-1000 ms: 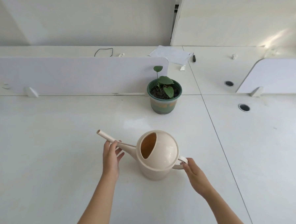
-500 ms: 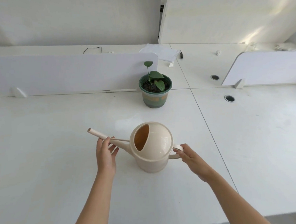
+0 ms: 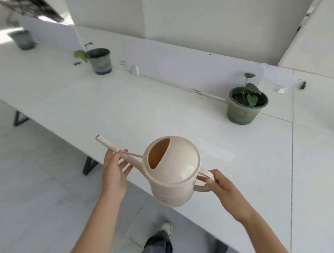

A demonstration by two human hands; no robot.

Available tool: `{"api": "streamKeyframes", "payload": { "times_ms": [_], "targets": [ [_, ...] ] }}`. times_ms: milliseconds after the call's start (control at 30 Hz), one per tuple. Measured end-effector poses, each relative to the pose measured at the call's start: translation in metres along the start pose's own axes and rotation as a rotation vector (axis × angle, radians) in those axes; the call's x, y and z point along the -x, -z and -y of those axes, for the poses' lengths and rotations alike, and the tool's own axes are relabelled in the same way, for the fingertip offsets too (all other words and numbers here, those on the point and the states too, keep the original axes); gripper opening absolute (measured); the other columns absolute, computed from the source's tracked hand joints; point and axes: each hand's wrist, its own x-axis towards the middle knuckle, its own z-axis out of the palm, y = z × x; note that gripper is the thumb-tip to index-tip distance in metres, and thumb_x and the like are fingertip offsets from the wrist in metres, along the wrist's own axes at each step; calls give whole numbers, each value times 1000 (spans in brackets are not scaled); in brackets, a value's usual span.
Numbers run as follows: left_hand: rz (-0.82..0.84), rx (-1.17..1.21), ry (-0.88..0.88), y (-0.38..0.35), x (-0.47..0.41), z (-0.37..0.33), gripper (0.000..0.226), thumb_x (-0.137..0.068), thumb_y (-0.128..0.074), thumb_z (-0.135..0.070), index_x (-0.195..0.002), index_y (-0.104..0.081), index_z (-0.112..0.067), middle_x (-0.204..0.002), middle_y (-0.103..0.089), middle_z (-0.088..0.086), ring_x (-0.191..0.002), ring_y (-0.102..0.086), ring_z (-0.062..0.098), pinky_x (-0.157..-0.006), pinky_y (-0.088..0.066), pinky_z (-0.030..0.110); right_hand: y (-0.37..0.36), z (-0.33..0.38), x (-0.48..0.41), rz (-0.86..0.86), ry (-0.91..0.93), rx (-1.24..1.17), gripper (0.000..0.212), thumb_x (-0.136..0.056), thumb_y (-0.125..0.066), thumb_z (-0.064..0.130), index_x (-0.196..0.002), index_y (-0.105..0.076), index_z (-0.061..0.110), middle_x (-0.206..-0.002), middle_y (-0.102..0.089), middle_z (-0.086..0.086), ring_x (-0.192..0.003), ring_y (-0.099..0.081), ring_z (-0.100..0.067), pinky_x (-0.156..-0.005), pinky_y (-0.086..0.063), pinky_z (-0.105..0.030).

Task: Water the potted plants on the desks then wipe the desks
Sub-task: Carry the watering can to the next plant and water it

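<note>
Above the counter's near edge, we hold the watering can (image 3: 173,170) in both hands.

Our right hand (image 3: 222,188) closes its grip on the handle, fingers curled round the loop; our left hand (image 3: 113,174) steadies the spout, fingers loosely bent under and beside it, arm stretched forward. Since half a second ago the can has left the counter (image 3: 122,109) and we have turned left: the nearest potted plant (image 3: 245,104) now sits well to the right, a second potted plant (image 3: 99,60) far ahead.
</note>
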Motion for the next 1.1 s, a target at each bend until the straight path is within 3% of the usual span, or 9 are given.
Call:
{"api": "streamKeyframes", "payload": {
  "times_ms": [167, 267, 333, 400, 500, 667, 833, 967, 1100],
  "targets": [
    [-154, 42, -74, 77, 34, -21, 16, -92, -41, -12, -82, -50, -21, -86, -55, 3, -89, -53, 24, -76, -42, 34, -59, 13, -2, 158, 25, -16, 20, -93, -45, 16, -78, -54, 25, -111, -63, -20, -110, -56, -21, -76, -41, -6],
    [-262, 95, -109, 114, 44, -32, 15, -92, -41, -12, -83, -50, -21, -86, -52, 2, -89, -51, 25, -76, -43, 33, -95, 28, -7, 261, 57, 43, 34, -92, -46, 15, -70, -60, 37, -99, -62, -18, -107, -57, -26, -78, -42, -18],
    [-306, 119, -136, 135, 45, -41, 12, -93, -42, -12, -89, -51, -18, -86, -53, 1, -88, -52, 25, -74, -44, 31, -117, 37, -11, 290, 62, 64, 37, -92, -47, 13, -68, -61, 37, -88, -61, -2, -94, -59, -19, -74, -41, -15],
    [-339, 154, -154, 156, 42, -51, 19, -92, -43, -13, -108, -52, -12, -90, -54, 1, -90, -53, 25, -74, -46, 32, -140, 46, -18, 309, 56, 67, 29, -91, -49, 11, -72, -60, 30, -79, -59, 8, -76, -57, -1, -65, -39, -6],
    [-364, 181, -178, 188, 30, -71, 32, -92, -45, -14, -123, -48, -14, -95, -53, 1, -90, -57, 24, -73, -48, 32, -176, 61, -34, 325, 63, 63, 21, -90, -52, 9, -74, -60, 19, -71, -58, 10, -57, -49, 7, -52, -34, -3],
    [-318, 221, -211, 240, 2, -113, 22, -93, -44, -11, -115, -47, -16, -89, -54, -1, -80, -57, 16, -73, -46, 30, -246, 79, -63, 258, 104, 57, 14, -85, -59, 14, -75, -66, 20, -71, -66, 14, -72, -57, -2, -63, -41, -6],
    [-278, 262, -235, 294, -42, -158, 24, -93, -42, -5, -111, -50, -18, -85, -54, -1, -83, -54, 18, -79, -45, 30, -321, 103, -93, 237, 137, 48, 19, -88, -49, 3, -77, -59, 13, -67, -68, 27, -66, -57, 13, -63, -41, -2],
    [-251, 302, -247, 326, -80, -184, 41, -92, -43, -5, -133, -41, -11, -93, -55, 2, -95, -54, 22, -92, -43, 36, -366, 117, -119, 206, 128, 42, 18, -89, -47, 3, -78, -58, 12, -66, -68, 26, -66, -57, 13, -62, -41, -1],
    [-238, 340, -246, 348, -120, -198, 45, -93, -44, -6, -137, -38, -7, -97, -54, 6, -100, -53, 24, -91, -43, 35, -395, 129, -151, 183, 118, 51, 16, -89, -48, 4, -78, -58, 11, -65, -68, 23, -67, -57, 11, -63, -41, -2]
  ]
}}
